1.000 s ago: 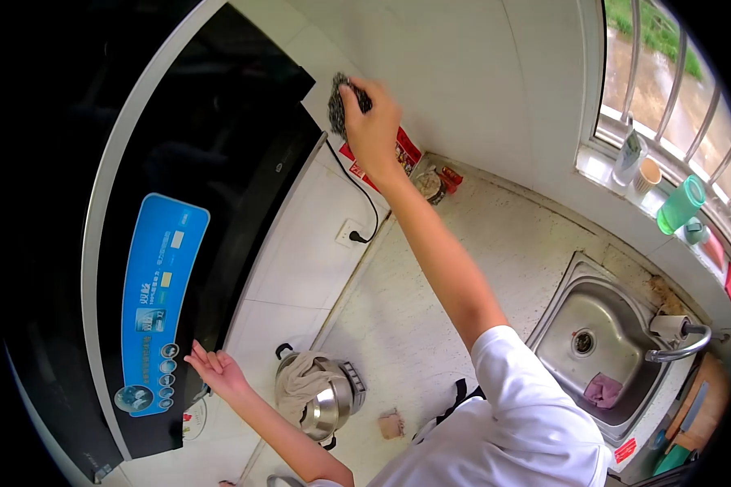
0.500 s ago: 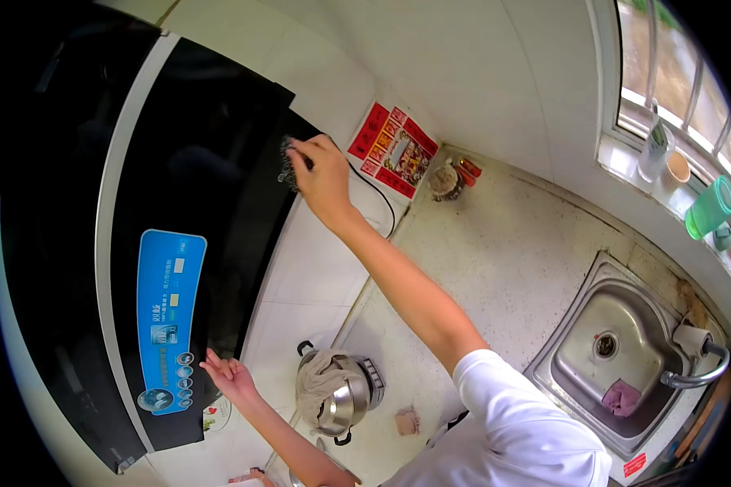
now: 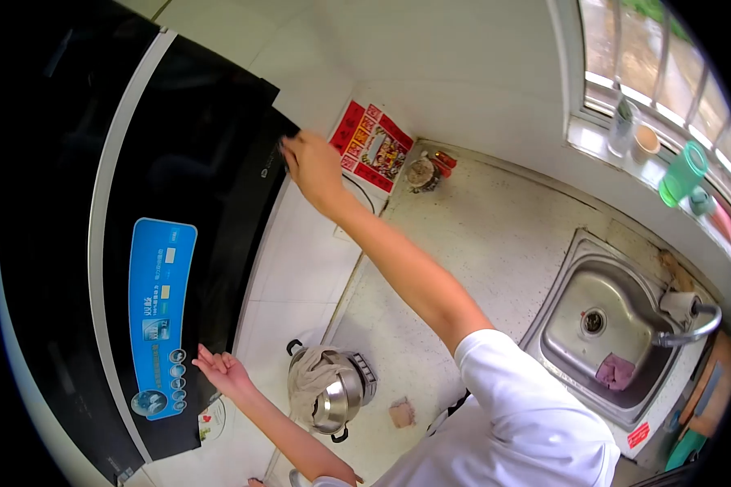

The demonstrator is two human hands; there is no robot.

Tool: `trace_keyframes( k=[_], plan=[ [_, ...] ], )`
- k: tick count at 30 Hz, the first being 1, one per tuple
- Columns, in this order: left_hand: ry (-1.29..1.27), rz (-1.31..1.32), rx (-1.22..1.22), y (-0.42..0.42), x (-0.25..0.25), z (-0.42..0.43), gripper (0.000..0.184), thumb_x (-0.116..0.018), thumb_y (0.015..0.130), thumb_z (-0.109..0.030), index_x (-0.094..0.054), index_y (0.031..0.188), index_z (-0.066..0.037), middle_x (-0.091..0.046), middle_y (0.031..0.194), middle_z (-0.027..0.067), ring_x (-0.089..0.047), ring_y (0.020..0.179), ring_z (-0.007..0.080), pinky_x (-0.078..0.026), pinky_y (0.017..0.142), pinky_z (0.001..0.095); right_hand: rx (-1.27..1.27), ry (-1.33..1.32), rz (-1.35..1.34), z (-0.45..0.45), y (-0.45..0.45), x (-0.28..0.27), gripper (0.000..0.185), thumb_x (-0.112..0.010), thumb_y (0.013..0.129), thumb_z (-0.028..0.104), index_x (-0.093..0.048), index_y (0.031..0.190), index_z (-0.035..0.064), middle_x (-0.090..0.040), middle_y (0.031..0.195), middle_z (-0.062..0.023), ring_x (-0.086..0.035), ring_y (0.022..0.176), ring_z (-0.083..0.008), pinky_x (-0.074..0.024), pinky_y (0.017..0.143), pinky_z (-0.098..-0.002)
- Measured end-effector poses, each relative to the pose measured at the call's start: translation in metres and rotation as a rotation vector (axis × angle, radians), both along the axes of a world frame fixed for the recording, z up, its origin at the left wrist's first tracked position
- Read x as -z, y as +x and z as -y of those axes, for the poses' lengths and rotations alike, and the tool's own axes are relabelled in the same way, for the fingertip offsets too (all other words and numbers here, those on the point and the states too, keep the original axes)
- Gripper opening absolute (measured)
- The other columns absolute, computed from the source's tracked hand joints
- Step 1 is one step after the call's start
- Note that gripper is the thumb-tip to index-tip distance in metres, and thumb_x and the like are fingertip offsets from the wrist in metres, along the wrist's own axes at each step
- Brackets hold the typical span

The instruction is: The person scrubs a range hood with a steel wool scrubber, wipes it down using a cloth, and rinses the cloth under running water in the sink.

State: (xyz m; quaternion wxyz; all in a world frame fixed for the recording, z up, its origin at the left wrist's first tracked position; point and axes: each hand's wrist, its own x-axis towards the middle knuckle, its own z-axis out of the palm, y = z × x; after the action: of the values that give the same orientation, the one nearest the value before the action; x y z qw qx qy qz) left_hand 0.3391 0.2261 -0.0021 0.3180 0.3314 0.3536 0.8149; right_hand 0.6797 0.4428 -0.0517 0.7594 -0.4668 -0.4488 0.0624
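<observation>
My right hand (image 3: 315,172) is closed at the edge of the glossy black range hood (image 3: 211,154). In its fingers is a steel wool scrubber (image 3: 284,151), a dark wiry wad now mostly hidden behind the fingers and thumb. Lower down, my left hand (image 3: 222,372) is beside the hood's lower edge, some fingers stretched out and others bent, with nothing seen in it. Whether it touches the hood I cannot tell. A blue label (image 3: 162,300) with white print covers part of the black panel.
A steel pot (image 3: 341,402) with a cloth (image 3: 313,375) over it stands on the counter (image 3: 463,219). A sink (image 3: 597,284) holds a purple rag (image 3: 615,371). Cups, one a green cup (image 3: 684,174), line the window sill. A red poster (image 3: 371,146) hangs near a jar (image 3: 422,174).
The view has shifted slightly. My right hand has turned and moved along the hood's edge, so the scrubber shows far less and lettering on the hood is visible. My left hand stays near the lower edge.
</observation>
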Motion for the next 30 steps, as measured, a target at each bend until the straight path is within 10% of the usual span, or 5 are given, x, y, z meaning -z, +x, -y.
trace_keyframes(
  k=[12, 20, 23, 30],
  plan=[
    [0.078, -0.13, 0.23, 0.02, 0.01, 0.018, 0.041, -0.045, 0.094, -0.02, -0.037, 0.131, -0.002, -0.042, 0.138, 0.0064, -0.039, 0.059, 0.0095, -0.036, 0.057, 0.0208, -0.385, -0.806, -0.124, 0.194, -0.046, 0.314, 0.017, -0.062, 0.075, 0.018, -0.067, 0.076, 0.0025, -0.065, 0.072, -0.0143, -0.061, 0.065, -0.0307, -0.048, 0.06, -0.0396],
    [-0.488, -0.073, 0.597, 0.032, 0.2, 0.096, 0.041, -0.049, 0.09, -0.02, -0.042, 0.125, 0.0, -0.049, 0.119, 0.0086, -0.04, 0.068, 0.008, -0.037, 0.062, 0.0219, -0.323, -0.979, -0.085, 0.241, -0.034, 0.334, 0.037, -0.066, 0.076, 0.032, -0.066, 0.097, 0.0026, -0.066, 0.091, -0.0175, -0.063, 0.085, -0.0296, -0.0487, 0.074, -0.0392],
    [-0.735, -0.09, 0.701, 0.036, 0.266, 0.151, 0.035, -0.048, 0.09, -0.02, -0.047, 0.12, -0.003, -0.052, 0.111, 0.0072, -0.042, 0.069, 0.0077, -0.038, 0.063, 0.0218, -0.165, -1.007, 0.061, 0.251, -0.028, 0.332, 0.069, -0.069, 0.073, 0.044, -0.048, 0.126, 0.0037, -0.054, 0.116, -0.025, -0.05, 0.11, -0.0372, -0.0413, 0.091, -0.0412],
    [-1.039, 0.103, 0.808, 0.034, 0.313, 0.259, 0.036, -0.048, 0.09, -0.026, -0.049, 0.119, -0.006, -0.053, 0.11, 0.0064, -0.045, 0.072, 0.0104, -0.038, 0.065, 0.0234, -0.089, -1.156, 0.195, 0.379, 0.03, 0.374, 0.032, -0.061, 0.081, 0.019, -0.059, 0.111, 0.0074, -0.066, 0.09, -0.0153, -0.063, 0.086, -0.0291, -0.0487, 0.076, -0.0385]
  ],
)
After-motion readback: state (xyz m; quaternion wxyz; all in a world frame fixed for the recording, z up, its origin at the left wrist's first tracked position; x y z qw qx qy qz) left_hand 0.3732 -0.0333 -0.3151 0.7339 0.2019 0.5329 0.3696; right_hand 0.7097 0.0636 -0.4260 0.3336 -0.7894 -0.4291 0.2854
